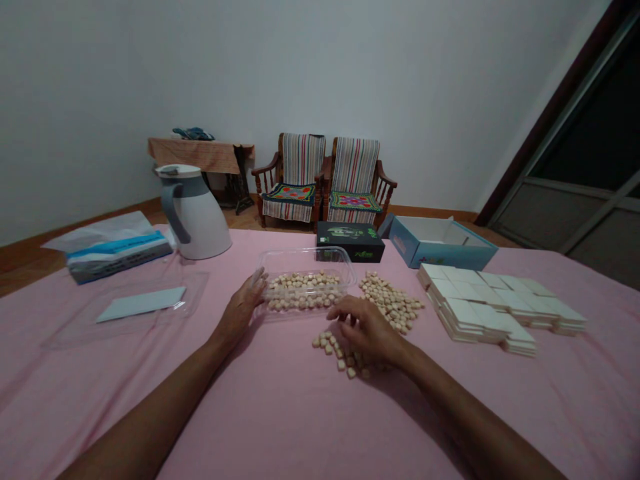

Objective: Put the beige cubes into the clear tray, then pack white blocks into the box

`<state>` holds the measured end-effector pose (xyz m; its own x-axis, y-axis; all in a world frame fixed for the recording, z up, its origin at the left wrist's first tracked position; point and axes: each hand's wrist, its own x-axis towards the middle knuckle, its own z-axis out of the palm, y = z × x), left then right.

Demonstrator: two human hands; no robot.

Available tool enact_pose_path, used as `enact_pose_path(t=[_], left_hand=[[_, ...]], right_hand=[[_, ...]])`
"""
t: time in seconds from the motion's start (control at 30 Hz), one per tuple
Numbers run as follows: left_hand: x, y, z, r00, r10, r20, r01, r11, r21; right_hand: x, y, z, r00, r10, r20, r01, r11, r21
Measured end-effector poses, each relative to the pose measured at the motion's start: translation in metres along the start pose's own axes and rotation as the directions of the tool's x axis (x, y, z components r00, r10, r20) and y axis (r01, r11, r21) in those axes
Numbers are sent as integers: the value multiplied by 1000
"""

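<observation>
A clear plastic container (pixel 307 293) holds a layer of small pale wooden pieces (pixel 305 283). My left hand (pixel 245 300) lies against its left wall, fingertips at the rim, holding it. By the container's front right corner, my right hand (pixel 367 327) hovers with bent fingers spread apart; I see nothing between them. Under and in front of that hand is a small scatter of the same wooden pieces (pixel 329 345). A larger pile of wooden pieces (pixel 390 300) spreads on the pink cloth to the right of the container.
Stacks of thin square wooden tiles (pixel 480 300) stand on the right. Behind are a black box (pixel 350 241) and an open blue box (pixel 440 243). At left are a white jug (pixel 200 220), a tissue pack (pixel 120 253) and a clear lid (pixel 195 293) with a white slab (pixel 140 304).
</observation>
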<state>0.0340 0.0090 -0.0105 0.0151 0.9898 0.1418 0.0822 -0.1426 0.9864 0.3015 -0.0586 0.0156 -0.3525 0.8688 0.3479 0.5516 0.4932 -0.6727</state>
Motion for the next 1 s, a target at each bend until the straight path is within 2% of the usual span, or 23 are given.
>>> enact_pose_path(t=[0.07,0.13,0.27,0.4,0.5,0.57,0.73,0.87,0.93,1.0], left_hand=[[0,0,0,1000,3,1,-3,1000,1],[0,1,0,1000,-1,3,1,1000,7],[-2,4,1,1000,-11,-2,11,1000,14],[-2,5,2,1000,-17,-4,17,1000,12],[-2,4,1,1000,-17,1,17,1000,7],[-2,3,1,1000,-12,5,12,1000,3],[-1,4,2,1000,-10,9,10,1000,-7],[-2,5,2,1000,-11,0,11,1000,0],[-2,5,2,1000,-14,-2,14,1000,2],[-2,4,2,1000,-17,-1,17,1000,-1]], right_hand=[[-4,-2,8,996,27,84,-19,995,-103],[-8,-6,15,991,83,106,-61,979,-194],[-15,-13,24,993,105,48,-86,951,-298],[-14,-11,26,998,69,5,-64,953,-295],[-7,-8,19,998,10,-62,-24,974,-226],[-2,-8,11,989,9,-148,-30,989,-142],[7,-4,-4,897,189,-400,-139,979,152],[9,2,-6,859,287,-425,-125,921,369],[8,1,-7,859,283,-427,-114,918,379],[7,-1,-8,883,242,-403,-118,944,308]])
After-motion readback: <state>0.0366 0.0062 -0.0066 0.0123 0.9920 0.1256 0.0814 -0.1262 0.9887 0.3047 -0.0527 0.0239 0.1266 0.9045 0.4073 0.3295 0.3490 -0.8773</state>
